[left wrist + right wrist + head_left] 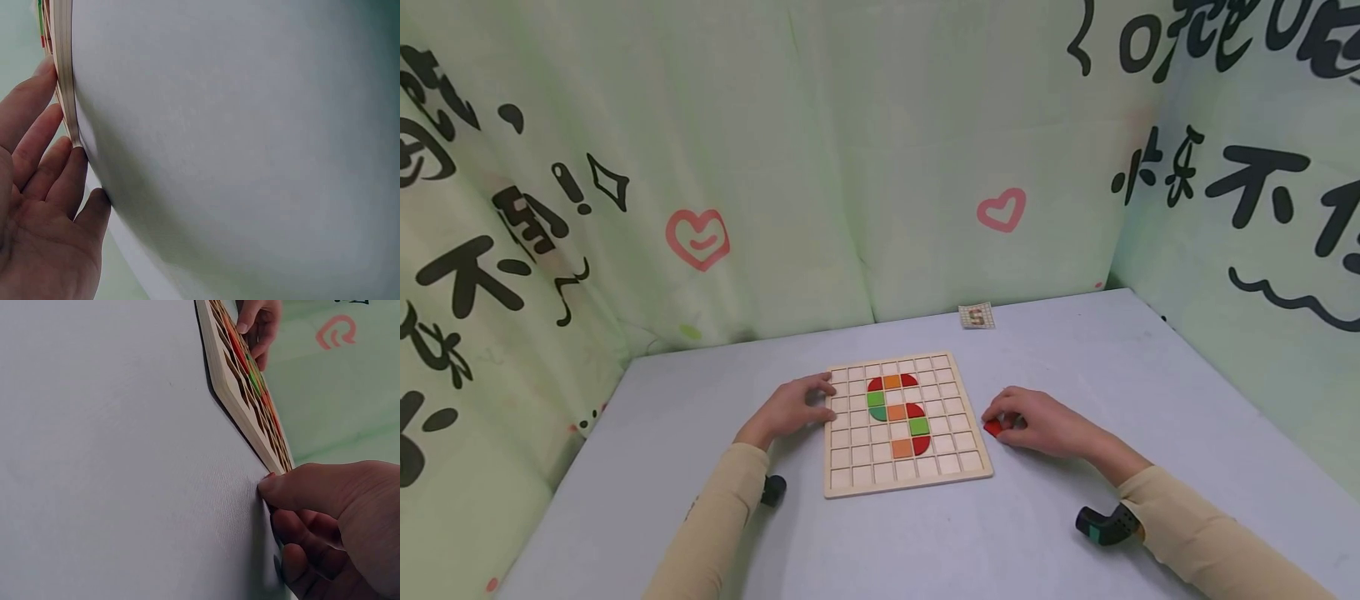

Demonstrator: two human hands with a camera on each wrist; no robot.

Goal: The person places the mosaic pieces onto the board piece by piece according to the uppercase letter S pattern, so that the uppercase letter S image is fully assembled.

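A square wooden grid board [862, 476] lies on the table, with red, orange and green pieces set in its middle cells in an S-like line. Some of the red pieces have a rounded corner; the orange ones are square. My left hand [792, 408] rests at the board's left edge, its fingers [39, 140] touching the side in the left wrist view. Just off the right edge, my right hand [1047, 422] pinches a small red piece [993, 427] between thumb and fingers, low over the table. Fingers hide part of that piece.
A small printed card [977, 316] lies at the table's back edge. The white table [700, 400] meets pale green curtains [775, 167] with black writing and pink hearts. Dark wrist-worn devices [1107, 526] sit under both forearms.
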